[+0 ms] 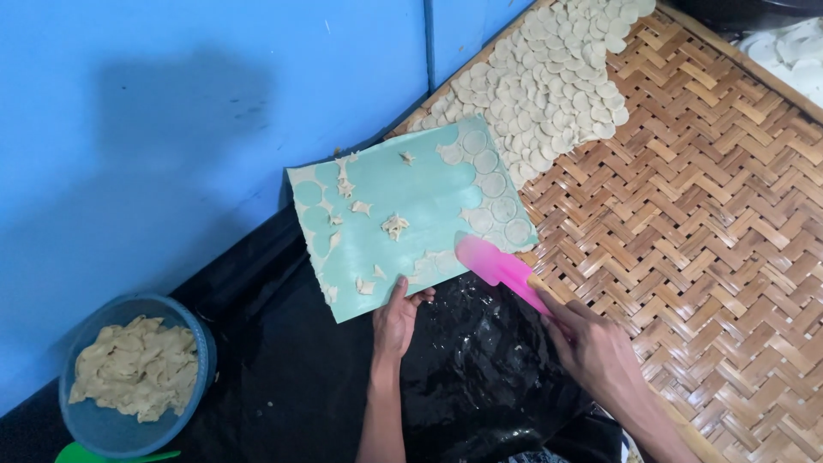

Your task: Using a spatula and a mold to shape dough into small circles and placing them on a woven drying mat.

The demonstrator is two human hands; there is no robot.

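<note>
Head camera view: a person's left hand [396, 319] pinches the near edge of a mint-green cutting mat [411, 214], while the right hand [596, 351] is clenched on a pink spatula [497, 267]. The spatula's long axis runs toward ten o'clock from that grip, blade tip touching the mat's lower right corner. Cut dough rounds [494, 184] sit just beyond at twelve o'clock, beside the woven bamboo tray [711, 223].

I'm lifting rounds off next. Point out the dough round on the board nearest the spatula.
The lowest round in the board's right-edge column, just above the pink spatula; the others sit higher.
</note>
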